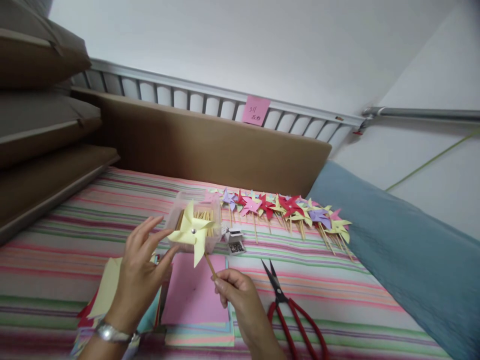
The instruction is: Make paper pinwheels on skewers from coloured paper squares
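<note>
Head view, the only one: right hand [240, 295] pinching a thin tan wooden stick [210, 265] between thumb and forefinger, its other fingers curled in. Pale-yellow four-bladed paper pinwheel [186, 235] at the stick's upper end, above and left of those fingertips, a round silvery metal pin head [193, 231] at its centre. Left hand [140, 265] loosely spread, thumb and forefinger apart about the tip of the left blade; whether either touches the paper, cannot tell. Handling, as judged: keep the right pinch steady so the stick does not roll; let the left fingertips meet a blade only lightly, near its tip, since a firm squeeze could crease the paper; pushing sideways may strain the hole round the pin. Beyond the left fingertips, behind the blades, a clear plastic box [216, 227] of wooden sticks; ahead of the right fingertips, a small white cardboard box [236, 248] of metal bits. Right of the right fingers, red-handled, black-bladed scissors [279, 295] lie with tips slightly parted: best keep that wrist off them.
</note>
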The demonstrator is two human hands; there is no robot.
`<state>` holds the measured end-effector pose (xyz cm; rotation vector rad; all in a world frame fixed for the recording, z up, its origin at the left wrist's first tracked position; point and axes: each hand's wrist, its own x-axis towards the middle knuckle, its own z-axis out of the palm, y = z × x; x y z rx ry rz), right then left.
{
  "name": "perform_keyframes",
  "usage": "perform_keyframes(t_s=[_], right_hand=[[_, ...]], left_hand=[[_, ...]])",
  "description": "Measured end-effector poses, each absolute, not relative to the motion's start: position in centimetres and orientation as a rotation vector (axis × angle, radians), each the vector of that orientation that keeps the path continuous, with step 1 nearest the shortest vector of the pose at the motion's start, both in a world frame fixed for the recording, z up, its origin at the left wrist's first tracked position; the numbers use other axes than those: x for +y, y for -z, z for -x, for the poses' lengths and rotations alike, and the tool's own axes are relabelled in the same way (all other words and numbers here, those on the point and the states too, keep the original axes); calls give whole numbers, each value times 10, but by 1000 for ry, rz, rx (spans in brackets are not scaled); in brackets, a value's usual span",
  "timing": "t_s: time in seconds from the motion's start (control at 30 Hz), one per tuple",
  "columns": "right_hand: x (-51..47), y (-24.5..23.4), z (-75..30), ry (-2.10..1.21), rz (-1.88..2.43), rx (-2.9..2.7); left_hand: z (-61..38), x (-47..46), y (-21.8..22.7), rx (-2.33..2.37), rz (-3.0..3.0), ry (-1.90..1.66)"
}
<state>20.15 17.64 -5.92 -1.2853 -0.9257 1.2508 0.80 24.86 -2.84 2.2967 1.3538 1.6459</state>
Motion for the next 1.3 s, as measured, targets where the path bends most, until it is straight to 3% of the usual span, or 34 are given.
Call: perform_keyframes(t_s=[0.43, 0.83, 1.1, 1.3], right_hand=[[176, 61, -193, -1338, 1310, -974], [177, 57, -207, -1265, 1420, -1018], [174, 58, -230, -1299, 1479, -1187], [172, 56, -236, -1379, 1449, -1244]], left_hand=[[-2, 259, 46, 1236, -2128, -1506], [10, 260, 33, 1283, -2068, -1453], [24, 267, 39, 1131, -2085, -1092], [21, 262, 29, 1096, -2066, -1029]])
